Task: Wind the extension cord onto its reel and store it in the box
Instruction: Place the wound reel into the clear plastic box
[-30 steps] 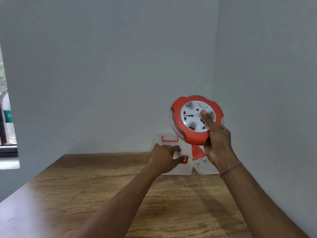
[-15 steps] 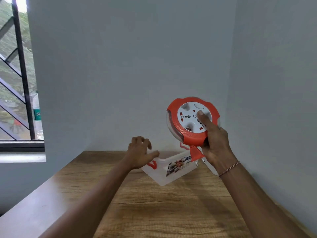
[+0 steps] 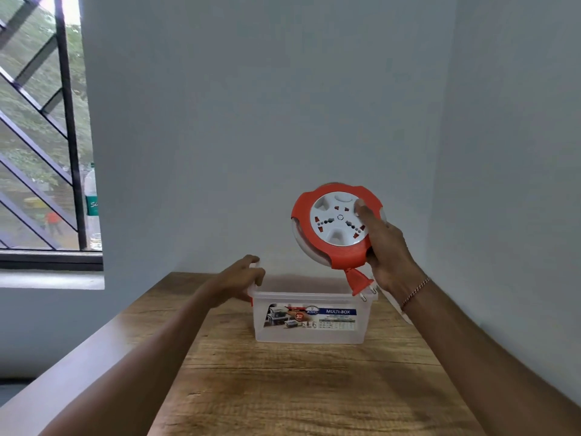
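Note:
My right hand (image 3: 388, 253) holds the round orange and white cord reel (image 3: 336, 225) in the air, tilted, above the right end of the box. Its thumb lies on the white socket face. The orange plug (image 3: 360, 282) hangs from the reel's bottom, just over the box rim. The clear plastic box (image 3: 309, 319) stands upright on the wooden table (image 3: 298, 388), open at the top, with a printed label on its front. My left hand (image 3: 242, 280) grips the box's left rim beside an orange clip.
Grey walls close the table in at the back and right. A barred window (image 3: 37, 136) is at the left, with a plastic bottle (image 3: 92, 212) on its sill. The table's left edge runs diagonally toward me. A white lid edge (image 3: 394, 305) shows behind my right wrist.
My left hand has turned the box from tilted to upright and square to me, nearer the middle of the table. The reel has tilted a little in my right hand.

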Demonstrator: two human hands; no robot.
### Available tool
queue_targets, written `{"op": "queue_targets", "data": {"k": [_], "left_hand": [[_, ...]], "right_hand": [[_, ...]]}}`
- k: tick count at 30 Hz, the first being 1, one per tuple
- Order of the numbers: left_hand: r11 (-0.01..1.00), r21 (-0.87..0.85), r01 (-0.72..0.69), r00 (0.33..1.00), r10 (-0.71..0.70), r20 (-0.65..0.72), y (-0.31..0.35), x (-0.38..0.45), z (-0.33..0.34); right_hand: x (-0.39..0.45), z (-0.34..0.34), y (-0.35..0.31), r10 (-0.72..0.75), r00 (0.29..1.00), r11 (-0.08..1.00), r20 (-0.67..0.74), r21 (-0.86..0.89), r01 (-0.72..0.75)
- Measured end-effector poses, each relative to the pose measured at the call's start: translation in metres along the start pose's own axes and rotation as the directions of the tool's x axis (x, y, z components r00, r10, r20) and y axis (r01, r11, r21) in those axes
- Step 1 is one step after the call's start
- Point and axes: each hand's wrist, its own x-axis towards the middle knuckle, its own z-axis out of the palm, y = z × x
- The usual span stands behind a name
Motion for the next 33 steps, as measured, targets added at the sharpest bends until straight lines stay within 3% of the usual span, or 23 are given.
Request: {"op": "queue_targets", "data": {"k": [4,9,16,23,29,33], "left_hand": [[0.994,-0.075,0.077,0.997,-0.076,0.014,0.007,0.005,0.001],[0.993,-0.076,0.086,0.993,-0.092,-0.075,0.008,0.015,0.009],[0.995,-0.092,0.045,0.991,-0.056,-0.119,0.001,0.016,0.015],[1.0,0.008,0.006,0.989,-0.005,-0.146,-0.001,0.018,0.017],[0.999,0.048,0.002,0.991,0.005,-0.133,-0.001,0.022,0.017],[0.999,0.043,0.013,0.99,-0.006,-0.141,-0.002,0.024,0.017]], "right_hand": [[0.022,0.007,-0.004,0.031,0.994,0.991,0.108,-0.136,-0.016],[0.043,0.016,0.003,0.022,0.986,0.953,0.167,-0.303,0.03],[0.055,0.008,0.036,0.178,0.964,0.862,0.199,-0.504,-0.055],[0.053,0.005,0.068,0.476,0.833,0.735,0.281,-0.648,-0.201],[0.054,0.008,0.073,0.604,0.698,0.706,0.385,-0.665,-0.244],[0.058,0.01,0.075,0.663,0.653,0.653,0.367,-0.71,-0.263]]}}
